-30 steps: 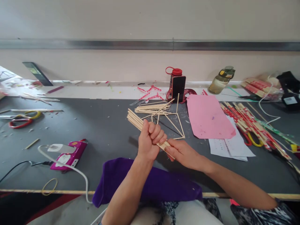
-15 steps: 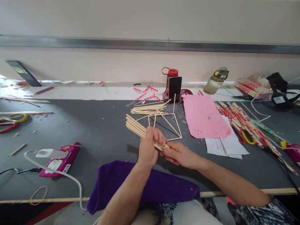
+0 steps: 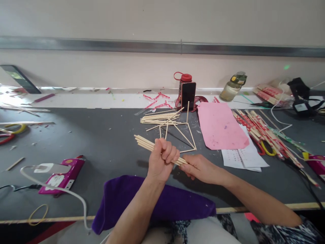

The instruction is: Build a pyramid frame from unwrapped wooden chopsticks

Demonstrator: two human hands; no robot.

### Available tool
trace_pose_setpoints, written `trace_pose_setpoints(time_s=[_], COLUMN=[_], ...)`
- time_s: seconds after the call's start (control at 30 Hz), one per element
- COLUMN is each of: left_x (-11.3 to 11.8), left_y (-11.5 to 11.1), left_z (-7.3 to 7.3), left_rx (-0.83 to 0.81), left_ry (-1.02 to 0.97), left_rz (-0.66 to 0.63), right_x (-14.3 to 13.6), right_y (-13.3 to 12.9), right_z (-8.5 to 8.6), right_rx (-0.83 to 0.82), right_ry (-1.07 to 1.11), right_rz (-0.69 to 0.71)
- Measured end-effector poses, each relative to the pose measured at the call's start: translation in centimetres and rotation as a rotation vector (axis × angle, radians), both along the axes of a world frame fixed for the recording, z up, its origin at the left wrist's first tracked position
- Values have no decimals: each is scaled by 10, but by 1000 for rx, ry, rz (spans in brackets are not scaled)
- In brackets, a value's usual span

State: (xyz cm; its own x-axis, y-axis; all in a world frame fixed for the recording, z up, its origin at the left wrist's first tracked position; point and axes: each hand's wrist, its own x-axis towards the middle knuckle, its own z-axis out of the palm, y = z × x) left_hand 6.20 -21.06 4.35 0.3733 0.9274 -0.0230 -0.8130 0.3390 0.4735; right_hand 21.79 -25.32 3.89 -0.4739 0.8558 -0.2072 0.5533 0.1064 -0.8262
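Observation:
A bundle of bare wooden chopsticks [image 3: 144, 142] is held above the dark table. My left hand [image 3: 162, 157] is wrapped in a fist around its middle. At the bundle's right end, my right hand [image 3: 199, 167] pinches the tips between thumb and fingers. Just beyond my hands lies a frame of joined sticks [image 3: 192, 136], with one stick standing upright at its back corner. A loose pile of chopsticks [image 3: 154, 118] rests behind it. Below my forearms a purple cloth [image 3: 185, 200] is spread along the table's near edge.
To the right are a pink sheet [image 3: 220, 127], white papers [image 3: 241, 157], wrapped chopsticks [image 3: 269, 132] and yellow-handled scissors [image 3: 268, 148]. A phone [image 3: 188, 96] leans on a red-capped bottle [image 3: 186, 78]. A magenta pack [image 3: 62, 174] with a white cable [image 3: 78, 194] lies left.
My left hand has closed more tightly round the chopsticks, and the bundle lies flatter, its left end lower. My right hand has shifted slightly right. The view has turned a little.

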Motion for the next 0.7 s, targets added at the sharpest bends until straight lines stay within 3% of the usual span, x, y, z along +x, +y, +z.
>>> trace_pose_setpoints(time_s=[0.1,0.3,0.53,0.7], left_x=[1,2,0,-1], left_y=[-1,-2,-5,-7], left_z=[0,1,-3,-7], left_rx=[-6,33,193,197], left_ry=[52,162,320,386], left_rz=[25,112,37,-11], right_x=[-6,-20,-8,-3], right_y=[0,-2,-4,-5], right_z=[0,-9,-5,-4], right_rx=[109,26,158,181], right_ry=[-83,184,59,-16], right_rz=[17,-55,-58,-49])
